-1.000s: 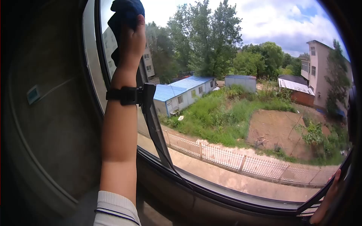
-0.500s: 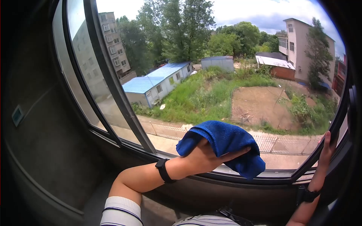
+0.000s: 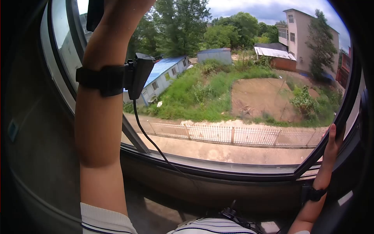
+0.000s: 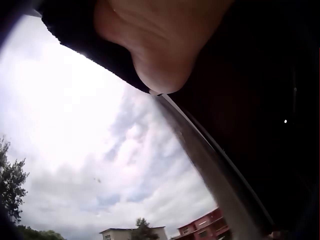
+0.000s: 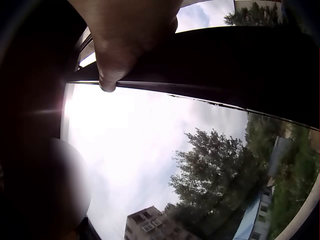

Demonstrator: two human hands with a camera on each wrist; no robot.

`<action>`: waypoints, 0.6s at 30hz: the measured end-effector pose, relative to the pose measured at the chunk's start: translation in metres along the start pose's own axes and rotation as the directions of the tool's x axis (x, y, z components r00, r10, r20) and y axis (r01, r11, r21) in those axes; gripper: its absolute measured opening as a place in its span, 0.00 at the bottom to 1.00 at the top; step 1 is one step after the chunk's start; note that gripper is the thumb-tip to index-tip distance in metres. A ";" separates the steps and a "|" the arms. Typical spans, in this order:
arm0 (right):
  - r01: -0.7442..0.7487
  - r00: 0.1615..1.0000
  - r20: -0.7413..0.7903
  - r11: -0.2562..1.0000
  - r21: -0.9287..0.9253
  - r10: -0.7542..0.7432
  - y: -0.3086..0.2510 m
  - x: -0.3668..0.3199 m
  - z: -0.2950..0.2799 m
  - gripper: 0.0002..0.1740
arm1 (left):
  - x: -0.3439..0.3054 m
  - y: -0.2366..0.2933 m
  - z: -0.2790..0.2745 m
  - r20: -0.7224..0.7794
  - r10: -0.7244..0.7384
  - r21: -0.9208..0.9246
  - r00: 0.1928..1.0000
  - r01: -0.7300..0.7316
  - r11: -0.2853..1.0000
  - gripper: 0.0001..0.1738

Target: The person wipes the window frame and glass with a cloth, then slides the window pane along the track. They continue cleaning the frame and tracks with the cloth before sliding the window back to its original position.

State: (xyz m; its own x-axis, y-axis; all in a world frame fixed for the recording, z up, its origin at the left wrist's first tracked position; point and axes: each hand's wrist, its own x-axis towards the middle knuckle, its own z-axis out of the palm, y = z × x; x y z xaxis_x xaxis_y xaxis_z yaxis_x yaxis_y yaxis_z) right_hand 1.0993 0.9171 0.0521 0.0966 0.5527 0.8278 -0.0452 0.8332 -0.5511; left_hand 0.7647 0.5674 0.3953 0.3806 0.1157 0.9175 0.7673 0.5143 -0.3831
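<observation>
Firmly press the cloth (image 4: 70,42) your left hand (image 4: 165,40) seems to clutch against the glass (image 3: 233,97); your right hand (image 3: 334,146) grips the frame (image 3: 343,113).

Upper-floor room indoors, at a wide window (image 3: 241,97) with a dark frame (image 3: 218,173). Bare grey wall (image 3: 35,163) at left, with a small wall plate (image 3: 13,130). Through the glass, from above: paved lane, railing fence (image 3: 233,136), blue-roofed shed (image 3: 163,72), overgrown plots, trees, multi-storey house (image 3: 300,29).
</observation>
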 end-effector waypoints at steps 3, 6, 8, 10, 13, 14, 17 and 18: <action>-0.228 0.967 0.145 0.967 0.111 0.212 -0.005 -0.002 -0.006 0.31 | -0.089 0.079 -0.008 0.081 0.254 -0.093 0.964 -0.246 0.965 0.27; -0.013 0.998 0.060 0.997 0.074 0.009 -0.018 0.001 0.006 0.31 | -0.188 0.162 -0.040 0.396 0.331 -0.333 0.857 -0.202 0.921 0.38; -0.010 0.999 0.052 0.996 0.086 0.005 -0.026 0.000 0.011 0.32 | -0.254 0.187 -0.058 0.591 0.409 -0.580 0.695 0.014 0.815 0.41; -0.051 0.994 0.101 0.992 0.119 0.039 -0.031 -0.001 0.009 0.30 | -0.337 0.187 -0.066 0.552 0.465 -0.710 0.692 0.098 0.697 0.39; -0.041 0.994 0.110 0.985 0.169 0.022 -0.041 -0.001 0.014 0.28 | -0.338 0.169 -0.062 0.510 0.542 -0.733 0.667 0.009 0.680 0.37; -0.067 0.992 0.118 0.983 0.171 0.048 -0.041 -0.002 0.013 0.29 | -0.299 0.173 -0.060 0.531 0.550 -0.661 0.645 -0.091 0.745 0.32; -0.091 0.989 0.133 0.977 0.194 0.066 -0.044 -0.003 0.013 0.30 | -0.180 0.162 -0.037 0.413 0.434 -0.423 0.801 -0.253 0.870 0.35; -0.098 0.990 0.117 0.975 0.197 0.076 -0.045 -0.003 0.014 0.30 | -0.139 0.152 -0.029 0.329 0.425 -0.281 0.843 -0.342 0.896 0.37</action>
State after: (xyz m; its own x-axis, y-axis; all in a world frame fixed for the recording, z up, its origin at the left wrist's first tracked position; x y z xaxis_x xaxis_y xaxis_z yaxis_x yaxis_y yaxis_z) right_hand 1.0874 0.8780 0.0757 -0.0236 0.6124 0.7902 -0.2495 0.7618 -0.5978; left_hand 0.8437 0.6050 0.2066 0.4772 0.5961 0.6457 0.7026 0.1825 -0.6878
